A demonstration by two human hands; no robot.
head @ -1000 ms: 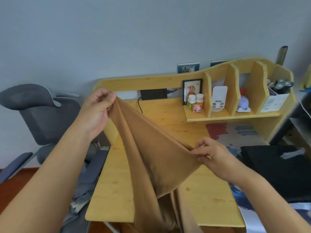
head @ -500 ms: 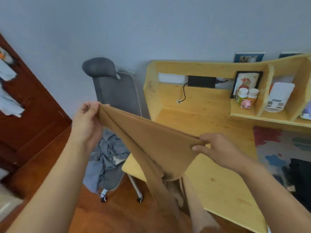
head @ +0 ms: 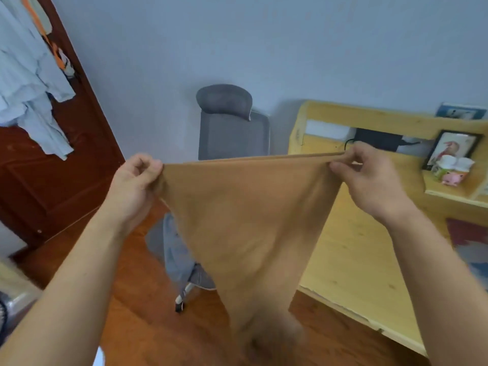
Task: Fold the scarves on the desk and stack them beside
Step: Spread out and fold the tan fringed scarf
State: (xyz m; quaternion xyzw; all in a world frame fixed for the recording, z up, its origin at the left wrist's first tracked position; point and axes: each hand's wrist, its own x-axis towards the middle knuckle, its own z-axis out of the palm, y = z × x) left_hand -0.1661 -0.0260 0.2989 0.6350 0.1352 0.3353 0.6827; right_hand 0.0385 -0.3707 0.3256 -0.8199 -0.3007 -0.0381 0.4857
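Scarf (head: 245,223), tan and soft, hangs in mid-air in front of the person, its top edge pulled into a nearly level, taut line between the two hands while the rest drapes down to a narrow tail at 6 o'clock, off the desk (head: 351,260) and over the wooden floor (head: 148,326). A second ago that edge ran steeply, the left end high and the right end low, with the cloth bunched over the desk; now both ends sit at about the same height and the cloth is spread wider, and the view has swung left towards the door. In my judgement the scarf is being opened and squared so that a first fold can be made; no fold is finished yet.

Left hand (head: 137,180), at 9 o'clock of the cloth, pinches the left corner between thumb and curled fingers. Right hand (head: 369,180), at 3 o'clock, grips the right corner the same way, fingers closed on the hem.

Behind the scarf at 12 o'clock stands a grey chair (head: 227,128) with bluish cloth on its seat. At 3 o'clock the desk carries a framed picture (head: 451,149) and small bottles (head: 451,167) on its shelf.
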